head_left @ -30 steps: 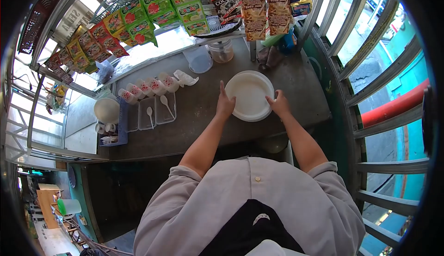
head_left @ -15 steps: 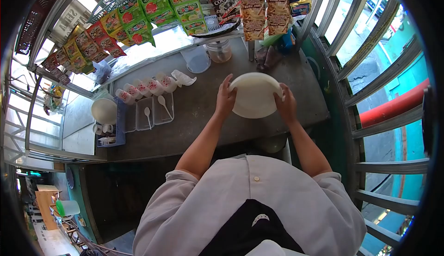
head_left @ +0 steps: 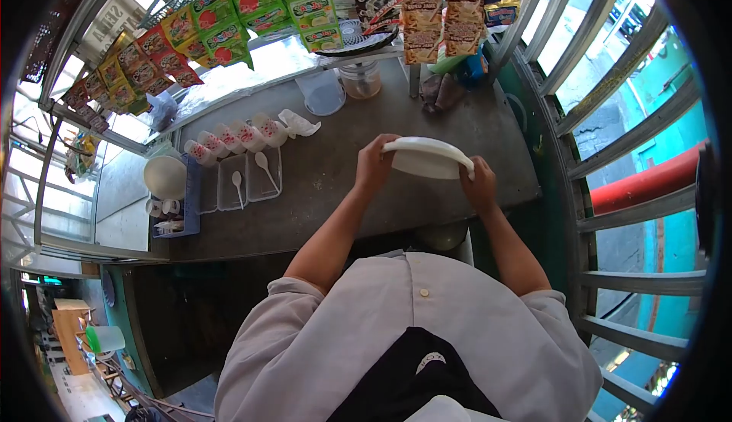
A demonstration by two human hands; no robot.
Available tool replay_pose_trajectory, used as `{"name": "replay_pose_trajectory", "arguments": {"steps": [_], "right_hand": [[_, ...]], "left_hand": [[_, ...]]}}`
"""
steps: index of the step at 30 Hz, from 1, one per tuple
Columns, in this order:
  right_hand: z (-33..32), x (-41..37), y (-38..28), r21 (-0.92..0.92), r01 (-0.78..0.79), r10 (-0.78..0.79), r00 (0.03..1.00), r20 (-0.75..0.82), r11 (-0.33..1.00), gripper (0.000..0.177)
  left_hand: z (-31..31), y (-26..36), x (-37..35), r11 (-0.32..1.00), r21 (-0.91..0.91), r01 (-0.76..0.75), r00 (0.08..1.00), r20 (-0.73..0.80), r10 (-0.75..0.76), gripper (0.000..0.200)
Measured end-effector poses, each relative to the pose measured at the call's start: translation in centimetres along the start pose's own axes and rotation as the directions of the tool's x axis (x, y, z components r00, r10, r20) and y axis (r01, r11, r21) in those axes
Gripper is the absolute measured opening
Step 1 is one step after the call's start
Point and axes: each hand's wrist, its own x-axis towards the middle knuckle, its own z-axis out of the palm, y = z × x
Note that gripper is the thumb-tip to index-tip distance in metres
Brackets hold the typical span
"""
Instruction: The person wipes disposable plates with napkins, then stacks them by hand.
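Note:
A round whitish lid or shallow dish [head_left: 427, 160] is held up over the grey counter, tilted so that its rim shows nearly edge-on. My left hand [head_left: 375, 164] grips its left edge, fingers closed on the rim. On the opposite edge my right hand [head_left: 478, 184] is closed round the rim. Left of my hands, two clear trays [head_left: 264, 190] lie on the counter, with a white spoon [head_left: 237, 186] in one and another in the other. Several patterned cups [head_left: 246, 137] lie in a row behind them.
A clear tub [head_left: 323, 94] and a jar [head_left: 361, 80] stand at the counter's back, with a dark bag [head_left: 442, 94] to their right. Sachets [head_left: 306, 3] hang above. A blue basket [head_left: 191, 201] stands left; metal bars [head_left: 610, 155] line the right.
Both hands have tipped the round object from nearly face-on to a steep slant. My right hand has moved slightly lower and to the right.

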Motion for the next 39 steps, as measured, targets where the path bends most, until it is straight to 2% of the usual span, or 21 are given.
{"name": "replay_pose_trajectory", "arguments": {"steps": [2,6,9,10,12,13,15,17,18,20,23,25,26,27,28,30,32,33,35,37,39], "right_hand": [[-0.3,0.1,0.2,0.002,0.014,-0.014,0.999,0.032,1.0,0.013],[-0.1,-0.7,0.2,-0.005,0.105,-0.105,0.994,0.014,0.994,0.01],[0.5,-0.9,0.3,0.021,0.052,-0.053,0.997,0.056,0.998,0.012],[0.4,-1.0,-0.1,0.026,0.069,-0.071,0.995,0.066,0.997,0.012],[0.2,-0.4,-0.9,-0.012,0.145,-0.144,0.988,0.059,0.989,0.015],[0.3,-0.3,-1.3,-0.001,0.173,-0.172,0.983,0.066,0.985,0.015],[1.1,0.5,-2.3,0.138,0.248,-0.244,0.969,-0.046,0.959,0.021],[2.3,2.5,-5.2,0.157,0.276,-0.269,0.961,-0.067,0.948,0.023],[2.8,2.8,-6.6,0.161,0.271,-0.259,0.962,-0.091,0.949,0.026],[4.2,4.7,-8.5,0.191,0.248,-0.242,0.969,-0.056,0.95,0.031],[5.4,8.3,-12.6,0.269,0.172,-0.193,0.98,0.052,0.948,0.029],[6.3,10.7,-17.2,0.341,-0.267,0.141,0.925,0.353,0.901,0.023],[6.9,11.2,-18.7,0.308,-0.48,0.297,0.821,0.488,0.821,0.02],[8.1,11.1,-20.3,0.326,-0.263,0.081,0.873,0.48,0.908,0.018],[9.3,10.4,-22.5,0.343,-0.032,-0.141,0.873,0.467,0.939,0.017],[10.2,8.3,-28.3,0.504,0.276,-0.507,0.759,0.407,0.818,0.02],[10.5,5.4,-33.6,0.639,0.392,-0.718,0.577,0.39,0.662,0.031],[11.2,4.8,-34.7,0.639,0.386,-0.713,0.582,0.391,0.665,0.031],[12.6,3.9,-36.4,0.795,0.341,-0.803,0.524,0.283,0.502,0.035],[13.3,4.7,-36.0,0.694,0.428,-0.713,0.678,0.176,0.579,0.024],[16.0,5.5,-32.9,0.673,0.282,-0.471,0.875,0.111,0.683,0.016]], "left_hand": [[0.0,0.5,-0.3,0.994,0.075,-0.077,0.997,0.012,0.076,0.018],[0.2,-1.2,-1.4,0.993,0.119,-0.01,1.0,-0.013,0.011,0.02],[-1.1,-2.1,-2.1,0.998,-0.02,0.055,0.994,0.1,-0.053,0.022],[-1.7,-2.1,-2.4,0.998,-0.021,0.057,0.995,0.079,-0.055,0.022],[-3.5,-2.2,-2.8,0.997,0.014,-0.082,0.956,0.282,0.075,0.027],[-4.6,-1.2,-3.1,0.991,0.046,-0.126,0.945,0.308,0.106,0.03],[-6.5,0.6,-4.2,0.969,0.152,-0.194,0.966,0.201,0.162,0.029],[-8.4,0.2,-5.1,0.895,0.331,-0.299,0.952,0.036,0.305,0.028],[-9.8,0.3,-5.4,0.896,0.342,-0.282,0.955,0.013,0.296,0.028],[-13.0,1.3,-5.7,0.722,0.577,-0.383,0.851,-0.083,0.518,0.031],[-17.5,0.8,-7.3,0.714,0.628,-0.311,0.821,-0.201,0.534,0.033],[-20.8,1.0,-9.7,0.704,0.665,-0.25,0.779,-0.293,0.554,0.03],[-21.8,1.2,-10.6,0.703,0.671,-0.234,0.778,-0.304,0.549,0.03],[-22.7,1.3,-11.4,0.694,0.673,-0.254,0.775,-0.288,0.563,0.026],[-23.5,1.4,-12.1,0.685,0.674,-0.276,0.771,-0.27,0.577,0.023],[-24.8,1.6,-13.2,0.694,0.663,-0.281,0.771,-0.274,0.575,0.02],[-26.1,1.9,-13.8,0.701,0.647,-0.299,0.773,-0.266,0.576,0.018],[-26.7,2.2,-13.9,0.752,0.6,-0.273,0.772,-0.33,0.543,0.02],[-28.4,2.3,-14.1,0.8,0.544,-0.252,0.779,-0.376,0.502,0.023],[-30.4,2.1,-13.4,0.866,0.391,-0.312,0.657,-0.57,0.493,0.028],[-32.2,2.7,-13.0,0.886,0.381,-0.264,0.649,-0.61,0.455,0.03]]}}
